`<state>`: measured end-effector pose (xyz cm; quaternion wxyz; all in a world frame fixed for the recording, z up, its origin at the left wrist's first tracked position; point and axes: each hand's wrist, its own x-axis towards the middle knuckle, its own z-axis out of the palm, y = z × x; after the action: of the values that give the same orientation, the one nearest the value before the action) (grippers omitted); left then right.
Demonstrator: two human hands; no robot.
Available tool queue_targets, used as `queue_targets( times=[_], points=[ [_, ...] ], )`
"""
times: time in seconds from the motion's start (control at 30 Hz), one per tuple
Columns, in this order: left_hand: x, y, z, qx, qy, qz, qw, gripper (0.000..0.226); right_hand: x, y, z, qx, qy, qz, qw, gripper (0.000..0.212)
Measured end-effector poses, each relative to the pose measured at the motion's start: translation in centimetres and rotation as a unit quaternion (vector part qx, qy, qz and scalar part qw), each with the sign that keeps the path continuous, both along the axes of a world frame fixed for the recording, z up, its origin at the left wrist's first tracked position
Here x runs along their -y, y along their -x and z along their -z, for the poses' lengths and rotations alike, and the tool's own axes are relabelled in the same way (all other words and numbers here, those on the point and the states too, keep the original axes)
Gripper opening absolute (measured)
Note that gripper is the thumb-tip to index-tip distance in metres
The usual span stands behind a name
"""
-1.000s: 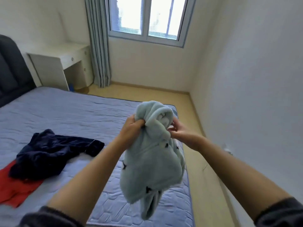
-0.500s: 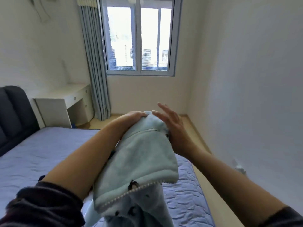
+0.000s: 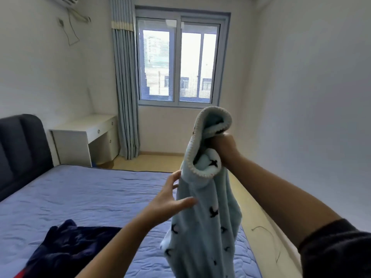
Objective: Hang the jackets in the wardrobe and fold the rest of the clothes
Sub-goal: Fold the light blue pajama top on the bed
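A light blue fleece garment [image 3: 202, 223] with small dark prints and a stitched cream edge hangs in the air over the bed's right side. My right hand [image 3: 224, 146] grips its top in a fist, held up high. My left hand [image 3: 170, 199] has straight fingers and touches the garment's left side lower down. A dark navy garment [image 3: 68, 247] lies crumpled on the bed [image 3: 90, 197] at the lower left, with a bit of red cloth [image 3: 20, 274] under it.
A dark padded headboard [image 3: 22, 149] stands at the left. A white desk [image 3: 86, 135] sits in the far corner beside a grey curtain [image 3: 125, 93] and a window [image 3: 177, 63]. A strip of wooden floor [image 3: 261, 227] runs between bed and right wall.
The garment was bunched between both hands; now my right hand has lifted it high so it hangs down. My left hand has let go and dropped to its side, fingers straight.
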<state>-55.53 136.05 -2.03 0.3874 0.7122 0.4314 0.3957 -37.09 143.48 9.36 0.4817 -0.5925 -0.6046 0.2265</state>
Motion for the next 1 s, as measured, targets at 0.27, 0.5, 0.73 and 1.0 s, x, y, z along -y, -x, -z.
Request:
queue_targets(
  times=[0.27,0.5,0.73,1.0],
  points=[
    [-3.9,-3.8,-2.4,0.185,-0.041,-0.221,0.957,0.019,-0.3,-2.4,-3.2,-0.053,-0.009,-0.053,0.997,0.024],
    [-7.8,-0.7,-9.9,-0.115,-0.245,-0.190,0.944,0.007,1.5,-11.6,-4.2,0.082,0.049,-0.145,0.985,0.012],
    [-8.3,-1.3,-17.5,-0.286,-0.215,-0.183,0.916,0.043,3.0,-14.9,-5.0,-0.120,0.048,-0.200,0.971,0.022],
    [-6.0,1.3,-21.6,-0.302,-0.088,-0.086,0.945,0.056,2.8,-14.9,-6.3,-0.102,0.097,-0.221,0.965,0.016]
  ],
)
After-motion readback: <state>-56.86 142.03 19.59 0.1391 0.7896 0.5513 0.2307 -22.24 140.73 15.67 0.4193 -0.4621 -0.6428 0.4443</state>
